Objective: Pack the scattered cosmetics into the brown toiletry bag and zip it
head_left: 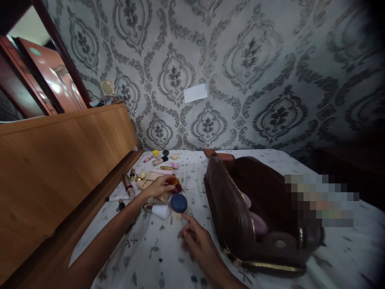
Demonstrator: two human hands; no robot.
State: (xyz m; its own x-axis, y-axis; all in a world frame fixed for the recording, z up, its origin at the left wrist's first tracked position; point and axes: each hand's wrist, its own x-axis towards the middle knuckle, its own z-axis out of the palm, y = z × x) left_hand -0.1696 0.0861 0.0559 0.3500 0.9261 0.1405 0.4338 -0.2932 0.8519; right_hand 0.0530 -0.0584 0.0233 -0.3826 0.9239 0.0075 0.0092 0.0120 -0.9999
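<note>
My left hand (159, 186) reaches over the cosmetics, its fingers closed around a dark red jar (178, 187) with a gold-toned top. My right hand (194, 237) is lower, beside a jar with a blue lid (179, 203). Its index finger is stretched toward the base of that jar, and the other fingers are loosely bent with nothing in them. Whether the fingertip touches the jar, I cannot tell. A white bottle (160, 211) lies on its side left of the blue-lidded jar. Partly hidden under my left hand are beige tubes (143, 184).
A large brown bag (228, 204) stands unzipped on the right, with pink items (258, 223) inside. Several small cosmetics, including a yellow-lidded pot (155, 153) and a foundation bottle (159, 161), lie toward the wall. A wooden board (75, 148) borders the patterned sheet (156, 261) on the left.
</note>
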